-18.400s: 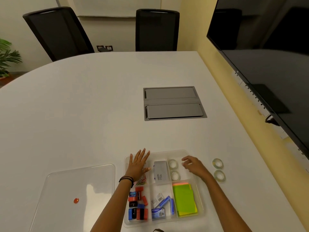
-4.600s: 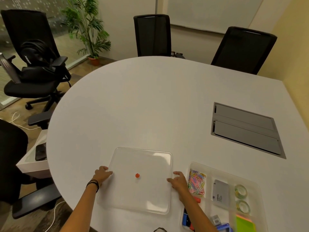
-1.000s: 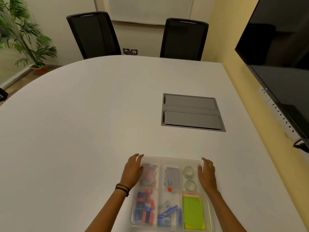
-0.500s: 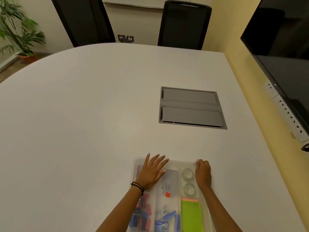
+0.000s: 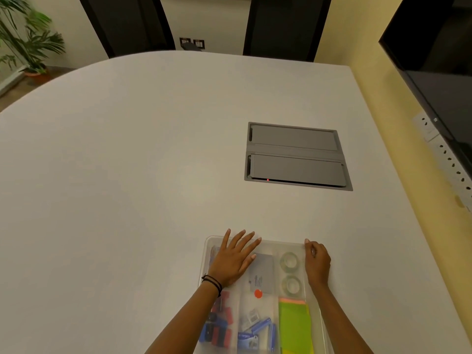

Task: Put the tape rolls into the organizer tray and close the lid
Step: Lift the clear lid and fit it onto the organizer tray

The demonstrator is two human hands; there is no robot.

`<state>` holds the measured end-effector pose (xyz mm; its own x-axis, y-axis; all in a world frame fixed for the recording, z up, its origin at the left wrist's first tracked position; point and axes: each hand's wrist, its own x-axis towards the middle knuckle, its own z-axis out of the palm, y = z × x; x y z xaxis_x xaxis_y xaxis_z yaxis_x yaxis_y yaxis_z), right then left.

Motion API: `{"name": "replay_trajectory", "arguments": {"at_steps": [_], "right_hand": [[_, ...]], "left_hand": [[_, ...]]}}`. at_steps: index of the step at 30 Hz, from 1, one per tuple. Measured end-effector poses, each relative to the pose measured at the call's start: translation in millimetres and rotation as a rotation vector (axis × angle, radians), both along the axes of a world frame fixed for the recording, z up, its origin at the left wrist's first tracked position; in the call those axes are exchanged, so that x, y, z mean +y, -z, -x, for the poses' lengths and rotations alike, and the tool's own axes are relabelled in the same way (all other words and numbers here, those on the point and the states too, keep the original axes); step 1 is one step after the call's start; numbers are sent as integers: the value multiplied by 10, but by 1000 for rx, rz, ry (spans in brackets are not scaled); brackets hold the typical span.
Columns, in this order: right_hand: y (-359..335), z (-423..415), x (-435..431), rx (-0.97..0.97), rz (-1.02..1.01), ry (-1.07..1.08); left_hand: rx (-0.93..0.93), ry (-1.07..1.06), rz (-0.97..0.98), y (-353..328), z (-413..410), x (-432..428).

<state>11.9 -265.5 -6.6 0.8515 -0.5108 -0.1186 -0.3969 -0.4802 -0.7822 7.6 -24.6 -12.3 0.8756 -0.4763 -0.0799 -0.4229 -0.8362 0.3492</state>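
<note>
The clear organizer tray (image 5: 322, 323) lies at the near edge of the table, with its clear lid (image 5: 275, 245) on top; a red dot (image 5: 258, 294) marks the lid's middle. Two tape rolls (image 5: 289, 261) (image 5: 291, 284) lie one behind the other in the tray's far right compartment, under the lid. My left hand (image 5: 233, 259) rests flat on the lid's far left part, fingers spread. My right hand (image 5: 316, 261) sits on the lid's far right corner and edge, fingers curled over the rim.
Under the lid lie a grey box (image 5: 263, 273), green sticky notes (image 5: 295, 325), and red and blue clips (image 5: 219, 325). A grey cable hatch (image 5: 296, 155) is set into the white table beyond. Two black chairs (image 5: 283, 24) stand behind, a screen (image 5: 439, 60) on the right.
The lid, earlier on the table at the left, now covers the tray. Over the last second my left hand moved from the tray's left side onto the lid and spread flat.
</note>
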Motion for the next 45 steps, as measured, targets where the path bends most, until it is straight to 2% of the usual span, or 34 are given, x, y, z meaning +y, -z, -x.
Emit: {"name": "replay_trajectory", "arguments": {"at_steps": [6, 9, 12, 21, 27, 31, 35, 39, 45], "right_hand": [[13, -22, -35, -12, -165, 24], [25, -19, -49, -23, -173, 23], [35, -12, -62, -33, -175, 26], [44, -8, -61, -38, -188, 19], [97, -36, -71, -45, -222, 26], [69, -103, -77, -43, -210, 11], [-11, -95, -90, -26, -203, -27], [-66, 204, -102, 43, -95, -70], [-74, 913, -140, 166, 346, -267]], "left_hand": [[17, -62, 140, -35, -20, 4], [-77, -295, 238, -59, -58, 73], [-146, -475, 175, -87, -130, 193], [149, -716, 328, -60, -380, 325], [194, -760, 354, -36, -419, 332], [105, -740, 360, -66, -364, 362], [18, -690, 278, -80, -153, 482], [5, -717, 279, -107, 70, 537], [54, -731, 383, -102, 446, 521]]}}
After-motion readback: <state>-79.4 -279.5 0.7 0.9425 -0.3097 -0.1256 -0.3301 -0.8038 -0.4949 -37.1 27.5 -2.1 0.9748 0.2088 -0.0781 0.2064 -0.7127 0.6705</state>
